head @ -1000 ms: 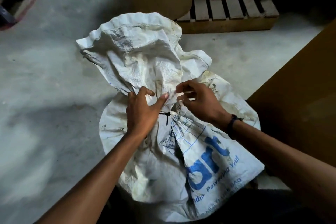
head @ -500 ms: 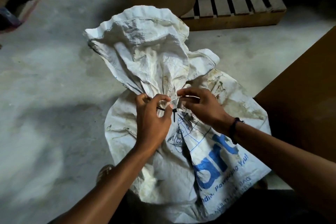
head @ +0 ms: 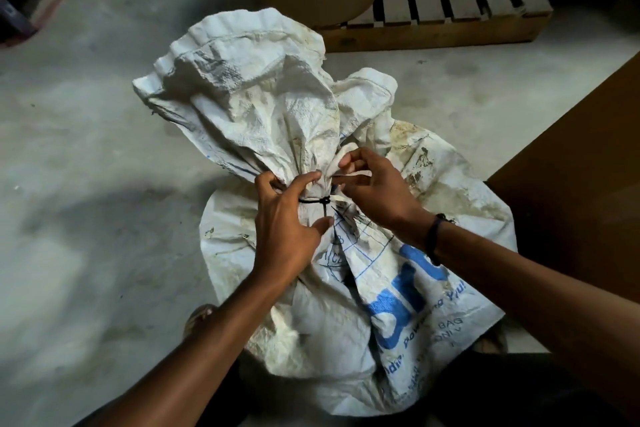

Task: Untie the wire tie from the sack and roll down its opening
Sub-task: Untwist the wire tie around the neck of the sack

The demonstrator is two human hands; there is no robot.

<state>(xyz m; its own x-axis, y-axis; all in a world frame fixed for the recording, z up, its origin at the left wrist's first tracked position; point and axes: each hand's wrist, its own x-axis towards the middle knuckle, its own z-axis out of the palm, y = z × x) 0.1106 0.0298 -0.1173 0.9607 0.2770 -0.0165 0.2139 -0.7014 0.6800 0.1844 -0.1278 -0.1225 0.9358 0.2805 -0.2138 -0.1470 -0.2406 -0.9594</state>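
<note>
— Where's the action?

— Dead centre on the concrete floor (head: 86,149): a crumpled white woven plastic sack with blue lettering (head: 408,302), stained, its neck cinched by a thin black wire tie (head: 313,200).

— Hands?

— Left hand (head: 287,229) wraps the gathered neck, thumb under the tie. Right hand (head: 377,191) at three o'clock of the knot, fingers curled, pinching a fold just above it.

— How'll it handle?

— Looks full and heavy; floppy, crackly cloth. That wire's thin and springy, I'd say; best taken at the twisted tail.
</note>
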